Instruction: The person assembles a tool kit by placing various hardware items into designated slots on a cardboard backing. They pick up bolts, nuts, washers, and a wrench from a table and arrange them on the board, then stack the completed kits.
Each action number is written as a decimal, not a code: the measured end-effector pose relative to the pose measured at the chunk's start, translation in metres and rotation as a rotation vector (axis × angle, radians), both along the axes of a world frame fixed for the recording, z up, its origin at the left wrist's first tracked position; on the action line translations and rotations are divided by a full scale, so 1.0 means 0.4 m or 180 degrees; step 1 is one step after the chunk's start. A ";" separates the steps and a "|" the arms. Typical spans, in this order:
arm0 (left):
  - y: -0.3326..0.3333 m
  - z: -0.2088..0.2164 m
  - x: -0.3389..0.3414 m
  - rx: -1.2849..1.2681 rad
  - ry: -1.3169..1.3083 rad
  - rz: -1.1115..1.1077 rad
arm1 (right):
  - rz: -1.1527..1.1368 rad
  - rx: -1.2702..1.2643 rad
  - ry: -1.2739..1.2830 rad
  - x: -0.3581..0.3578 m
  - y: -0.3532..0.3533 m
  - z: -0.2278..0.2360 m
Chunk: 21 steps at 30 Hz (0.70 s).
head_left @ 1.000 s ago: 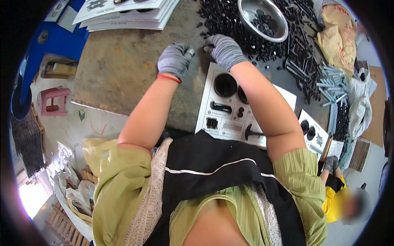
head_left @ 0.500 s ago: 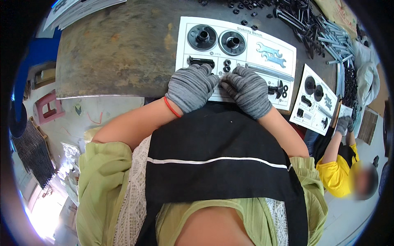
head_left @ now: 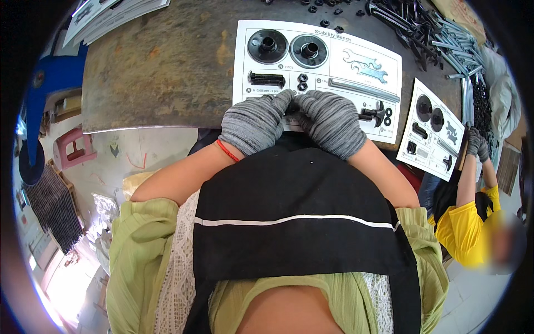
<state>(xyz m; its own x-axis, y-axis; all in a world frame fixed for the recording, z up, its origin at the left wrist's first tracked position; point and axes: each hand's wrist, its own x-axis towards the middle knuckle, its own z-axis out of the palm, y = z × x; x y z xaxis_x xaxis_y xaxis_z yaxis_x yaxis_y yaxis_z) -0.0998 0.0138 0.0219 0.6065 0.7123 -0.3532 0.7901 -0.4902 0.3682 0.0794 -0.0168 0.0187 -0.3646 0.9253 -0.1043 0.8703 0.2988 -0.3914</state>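
Note:
My left hand (head_left: 253,123) and my right hand (head_left: 332,121), both in grey striped gloves, meet over the near edge of a white parts card (head_left: 364,47). Their fingers are closed and pinched together; a small dark thing seems to be between the fingertips, too hidden to name. On the card lie two black round discs with raised hubs, one of them the left disc (head_left: 267,46). Black bolts (head_left: 266,79) and two black nuts (head_left: 302,82) rest just beyond my fingers. Farther right are a metal rod (head_left: 364,91), two wrenches (head_left: 367,68) and a black knob (head_left: 379,113).
A second parts card (head_left: 431,131) with similar pieces lies to the right. Piles of black bolts (head_left: 409,33) and silver rods (head_left: 456,47) cover the far right of the table (head_left: 150,72). Stacked cards (head_left: 114,16) sit far left. A gloved co-worker (head_left: 467,222) is at right.
My hands have come closer together and nearer to me, with the fingertips now meeting. The black bolts show more fully. The co-worker's hands have moved farther up the table edge.

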 end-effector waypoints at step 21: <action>0.047 0.015 -0.038 0.0326 -0.0710 0.0096 | -0.0310 -0.0010 0.0004 0.020 0.032 0.005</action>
<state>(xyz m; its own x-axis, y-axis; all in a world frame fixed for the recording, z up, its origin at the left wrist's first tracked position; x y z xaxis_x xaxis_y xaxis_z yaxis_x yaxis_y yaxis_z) -0.1151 0.0328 0.0280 0.6394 0.7563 -0.1381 0.7096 -0.5114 0.4847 0.0875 -0.0041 0.0207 -0.2730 0.9561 -0.1069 0.8947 0.2115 -0.3934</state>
